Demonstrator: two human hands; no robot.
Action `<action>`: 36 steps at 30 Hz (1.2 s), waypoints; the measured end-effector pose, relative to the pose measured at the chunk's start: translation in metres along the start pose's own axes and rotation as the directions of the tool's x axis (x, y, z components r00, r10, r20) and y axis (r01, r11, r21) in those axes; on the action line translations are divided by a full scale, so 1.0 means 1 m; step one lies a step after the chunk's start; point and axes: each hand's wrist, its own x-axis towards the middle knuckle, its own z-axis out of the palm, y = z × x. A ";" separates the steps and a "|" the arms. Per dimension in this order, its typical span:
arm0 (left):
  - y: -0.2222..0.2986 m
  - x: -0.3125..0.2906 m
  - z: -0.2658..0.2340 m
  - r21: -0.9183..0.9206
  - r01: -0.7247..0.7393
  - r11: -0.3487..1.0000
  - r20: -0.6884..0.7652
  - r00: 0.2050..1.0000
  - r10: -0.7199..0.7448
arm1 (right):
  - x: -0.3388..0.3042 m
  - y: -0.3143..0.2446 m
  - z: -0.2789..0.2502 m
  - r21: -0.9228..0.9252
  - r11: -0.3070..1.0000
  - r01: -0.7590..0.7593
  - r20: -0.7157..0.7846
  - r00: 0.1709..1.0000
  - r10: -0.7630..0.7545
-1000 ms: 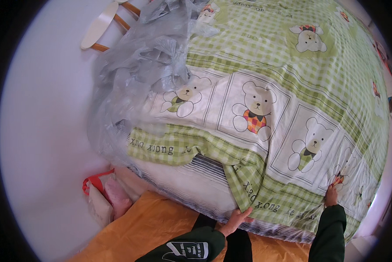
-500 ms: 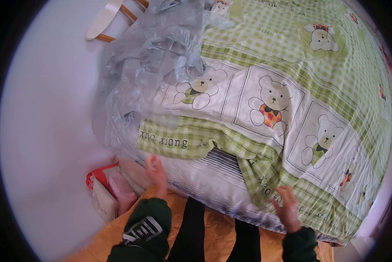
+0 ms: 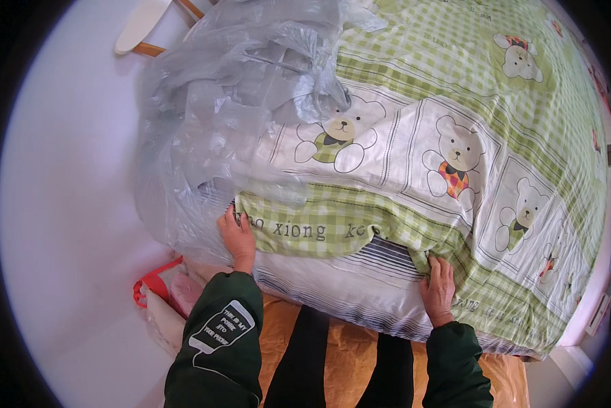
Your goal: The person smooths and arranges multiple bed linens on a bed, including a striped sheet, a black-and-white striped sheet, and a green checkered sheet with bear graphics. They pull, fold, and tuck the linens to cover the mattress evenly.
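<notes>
Nearest us, below both hands, lie dark green sleeves (image 3: 217, 353) and an orange cover (image 3: 339, 353) crossed by dark stripes.

Left hand (image 3: 238, 234): its grip is clenched on the near left corner of the green checked sheet (image 3: 319, 228). Right hand (image 3: 438, 285): its grip pinches the sheet's hem where it sags over the mattress (image 3: 346, 285) edge.

Between the two grips the hem is drawn fairly straight. Just left of the right grip a gap shows striped ticking (image 3: 387, 251), so we judge the near edge not yet tucked or squared. Right of the right grip the sheet hangs over the mattress side, loose and wrinkled.

Left of and beyond the left grip, clear plastic wrap (image 3: 237, 102) is bunched over the mattress corner and overlaps the sheet; it is yet to be cleared.

Down-left of the left grip a red-handled bag (image 3: 162, 292) sits on the floor.

Farther off, the sheet's bear panels (image 3: 455, 156) lie mostly flat across the bed. A wooden chair (image 3: 145, 27) stands beyond the plastic.
</notes>
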 end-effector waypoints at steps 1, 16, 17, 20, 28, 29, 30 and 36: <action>0.001 0.001 0.003 -0.006 -0.105 0.994 -0.073 0.992 0.104 | 0.001 0.001 0.002 -0.021 1.000 0.009 -0.023 1.000 -0.009; -0.045 0.086 -0.085 -0.019 -0.172 0.985 0.270 0.948 0.171 | -0.038 -0.013 -0.065 0.236 0.966 0.105 0.238 0.957 -0.163; -0.045 0.089 -0.086 -0.032 -0.235 0.971 0.251 0.939 0.235 | -0.043 -0.009 -0.062 0.231 0.964 0.133 0.271 0.943 -0.195; -0.046 0.092 -0.076 0.112 -0.397 0.911 0.246 0.899 0.362 | -0.053 -0.001 -0.044 0.324 0.933 0.159 0.378 0.882 -0.281; -0.062 0.098 -0.056 0.309 -0.520 0.796 0.408 0.829 0.383 | -0.129 0.019 -0.057 0.506 0.808 -0.301 0.001 0.937 0.349; -0.065 0.100 -0.055 0.313 -0.540 0.781 0.406 0.820 0.404 | -0.139 0.027 -0.061 0.383 0.873 -0.302 -0.098 0.926 0.364; -0.068 0.102 -0.054 0.343 -0.543 0.766 0.405 0.822 0.401 | -0.150 0.034 -0.064 0.364 0.868 -0.338 -0.136 0.903 0.409; -0.067 0.113 -0.041 0.506 -0.488 0.711 0.483 0.844 0.235 | -0.195 0.091 -0.043 0.908 -0.014 -0.419 0.199 0.402 0.894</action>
